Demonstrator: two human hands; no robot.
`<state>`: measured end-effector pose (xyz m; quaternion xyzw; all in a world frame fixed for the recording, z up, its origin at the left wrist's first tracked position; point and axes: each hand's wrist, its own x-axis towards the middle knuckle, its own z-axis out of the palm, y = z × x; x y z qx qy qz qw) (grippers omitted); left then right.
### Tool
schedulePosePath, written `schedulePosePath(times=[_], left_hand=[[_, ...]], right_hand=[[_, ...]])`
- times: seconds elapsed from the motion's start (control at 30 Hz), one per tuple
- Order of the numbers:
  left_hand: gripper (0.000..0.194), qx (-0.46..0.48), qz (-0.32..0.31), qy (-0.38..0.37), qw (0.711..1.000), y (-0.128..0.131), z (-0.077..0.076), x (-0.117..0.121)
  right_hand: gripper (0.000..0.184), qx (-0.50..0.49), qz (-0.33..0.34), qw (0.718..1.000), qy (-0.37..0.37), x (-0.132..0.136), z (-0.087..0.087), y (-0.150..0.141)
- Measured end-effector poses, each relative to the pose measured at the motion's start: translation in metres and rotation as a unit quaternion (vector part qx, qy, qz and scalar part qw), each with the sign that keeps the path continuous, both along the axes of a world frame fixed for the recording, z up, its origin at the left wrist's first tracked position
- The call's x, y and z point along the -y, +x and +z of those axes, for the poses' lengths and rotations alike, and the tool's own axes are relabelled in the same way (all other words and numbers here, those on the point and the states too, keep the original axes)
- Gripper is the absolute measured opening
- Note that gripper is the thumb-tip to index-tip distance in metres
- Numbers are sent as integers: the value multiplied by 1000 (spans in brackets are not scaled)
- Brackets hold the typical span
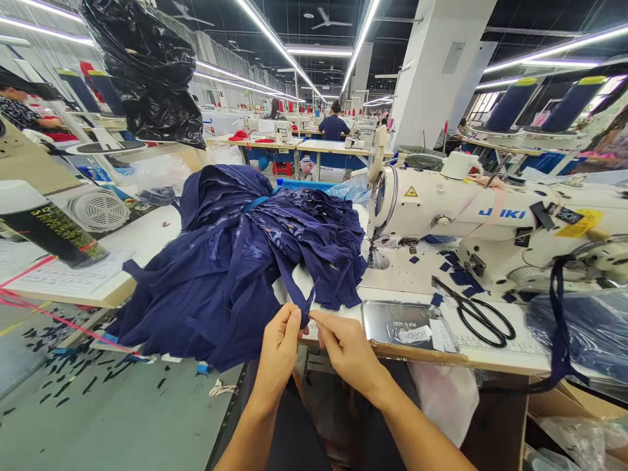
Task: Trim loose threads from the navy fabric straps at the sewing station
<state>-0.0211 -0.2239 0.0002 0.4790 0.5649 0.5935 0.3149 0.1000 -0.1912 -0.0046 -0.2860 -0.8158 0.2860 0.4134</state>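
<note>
A large bundle of navy fabric pieces (220, 261), tied round its middle with a blue band (256, 203), lies on the table left of the sewing machine (441, 203). At the table's front edge, my left hand (282, 343) pinches the end of a navy fabric strip (300, 291) that hangs from the bundle. Close beside it, my right hand (343, 347) is closed, thumb and forefinger pinched at the same strip end. What lies between the fingertips is partly hidden. Black scissors (483, 317) rest on the table to the right.
A metal tray (407, 324) with labels sits right of my hands. Small navy scraps (461, 275) lie near the machine. A black spray can (53, 226) stands at left, and a black plastic bag (147, 72) hangs above. Pink cords (63, 320) stretch across the left side.
</note>
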Motion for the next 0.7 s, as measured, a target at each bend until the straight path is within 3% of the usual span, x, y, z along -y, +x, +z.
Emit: schedulePosePath(times=[0.2, 0.47, 0.7], left_hand=[[29, 7, 21, -1, 1000, 1, 0, 2], [31, 84, 39, -32, 995, -1, -6, -2], [32, 53, 53, -22, 997, 1, -10, -2]], right_hand=[[34, -4, 13, 997, -70, 3, -1, 0], [36, 35, 3, 998, -51, 3, -2, 1], [36, 59, -19, 997, -47, 3, 0, 1]])
